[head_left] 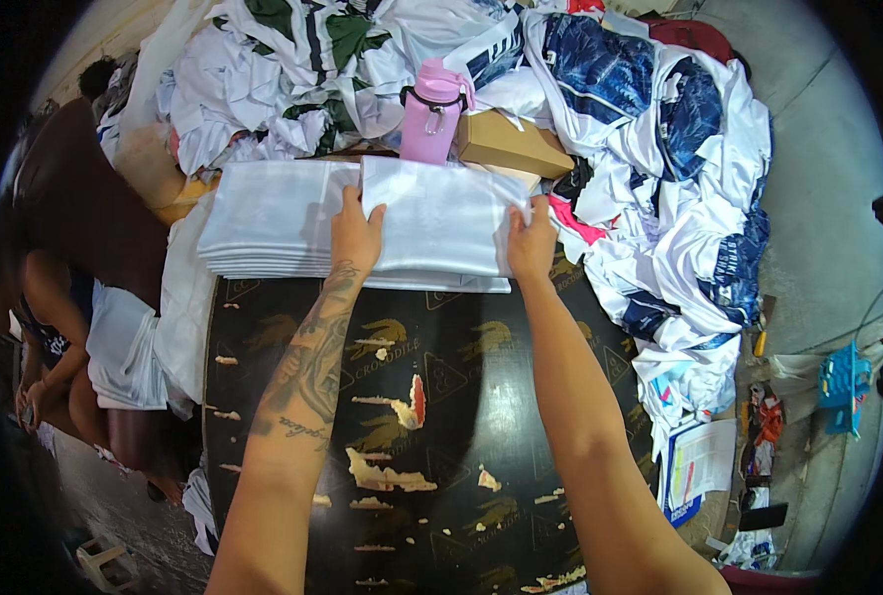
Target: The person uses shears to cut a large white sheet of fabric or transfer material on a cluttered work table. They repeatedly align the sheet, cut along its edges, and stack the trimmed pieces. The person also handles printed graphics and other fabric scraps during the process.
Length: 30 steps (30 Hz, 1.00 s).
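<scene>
My left hand (357, 228) is closed on the left edge of a folded white satin-like cloth (441, 213), and my right hand (529, 238) is closed on its right side near the top corner. The cloth lies over the right part of a stack of similar folded white pieces (268, 218) at the far edge of a dark, scuffed board tabletop (481, 397). Just behind the stack stand a pink bottle (428, 129) with a handle and a tan cardboard box (513, 141).
Heaped white garments with green (228, 84) and navy (600, 69) parts line the back and right. A person (55, 367) sits at far left, white cloth beside them. Papers (697, 461) lie at the right edge; a blue plastic basket (838, 387) is beyond.
</scene>
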Available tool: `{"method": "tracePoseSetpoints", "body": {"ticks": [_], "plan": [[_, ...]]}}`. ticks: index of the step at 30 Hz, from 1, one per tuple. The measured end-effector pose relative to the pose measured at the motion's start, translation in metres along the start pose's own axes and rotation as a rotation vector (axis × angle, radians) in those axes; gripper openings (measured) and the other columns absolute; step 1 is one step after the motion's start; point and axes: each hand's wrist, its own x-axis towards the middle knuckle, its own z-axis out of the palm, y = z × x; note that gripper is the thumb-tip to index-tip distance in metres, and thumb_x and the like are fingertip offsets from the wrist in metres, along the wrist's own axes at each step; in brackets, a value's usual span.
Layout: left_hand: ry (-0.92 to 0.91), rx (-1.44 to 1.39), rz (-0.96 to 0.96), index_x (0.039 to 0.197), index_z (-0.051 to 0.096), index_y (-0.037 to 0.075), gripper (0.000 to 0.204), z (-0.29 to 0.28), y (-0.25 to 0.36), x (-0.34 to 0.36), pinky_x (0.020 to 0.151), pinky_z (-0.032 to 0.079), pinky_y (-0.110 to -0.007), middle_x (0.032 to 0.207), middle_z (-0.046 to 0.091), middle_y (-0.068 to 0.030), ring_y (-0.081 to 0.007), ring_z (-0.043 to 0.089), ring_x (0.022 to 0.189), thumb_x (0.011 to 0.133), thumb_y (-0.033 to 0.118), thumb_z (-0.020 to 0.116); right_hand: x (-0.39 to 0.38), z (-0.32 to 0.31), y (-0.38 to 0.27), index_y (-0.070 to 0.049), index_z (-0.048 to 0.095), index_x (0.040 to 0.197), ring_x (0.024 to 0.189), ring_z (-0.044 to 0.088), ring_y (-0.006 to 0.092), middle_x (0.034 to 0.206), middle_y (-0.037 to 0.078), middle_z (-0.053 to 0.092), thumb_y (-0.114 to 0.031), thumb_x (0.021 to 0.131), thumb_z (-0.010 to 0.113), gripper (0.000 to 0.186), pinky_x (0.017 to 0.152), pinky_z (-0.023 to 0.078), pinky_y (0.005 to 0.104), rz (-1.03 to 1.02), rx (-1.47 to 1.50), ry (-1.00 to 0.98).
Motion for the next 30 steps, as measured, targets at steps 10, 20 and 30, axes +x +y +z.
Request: {"method": "tracePoseSetpoints", "body": {"ticks": [10, 20, 30], "plan": [[-0.109, 0.536, 0.384, 0.139, 0.064, 0.008, 0.038, 0.053, -0.032, -0.071, 0.128, 0.026, -0.061, 0.158, 0.050, -0.0175, -0.0414, 0.039, 0.152, 0.104, 0.022, 0.064, -0.017, 0.025, 0.083, -0.006, 0.057, 0.135, 0.112, 0.069, 0.0435, 0.125, 0.022, 0.067, -0.033, 0.100, 0.074, 0.048, 0.093, 0.056, 0.0541, 0.112, -0.141, -0.187], [-0.381, 0.578, 0.081, 0.165, 0.038, 0.006, 0.074, 0.033, 0.011, -0.250, 0.132, 0.007, -0.066, 0.172, 0.030, -0.0237, -0.0457, 0.017, 0.164, 0.103, 0.036, 0.066, 0.187, -0.065, 0.071, -0.004, 0.072, 0.121, 0.109, 0.076, 0.0372, 0.114, 0.018, 0.079, -0.034, 0.091, 0.082, 0.044, 0.092, 0.059, 0.0461, -0.012, -0.158, -0.010], [-0.363, 0.645, 0.166, 0.168, 0.036, 0.006, 0.082, 0.040, -0.011, -0.256, 0.131, 0.007, -0.068, 0.177, 0.024, -0.0230, -0.0455, 0.016, 0.165, 0.103, 0.050, 0.061, 0.198, -0.150, 0.027, -0.003, 0.073, 0.120, 0.100, 0.067, 0.0422, 0.111, 0.024, 0.073, -0.018, 0.100, 0.068, 0.025, 0.092, 0.052, 0.0480, -0.394, -0.028, 0.423]]}}
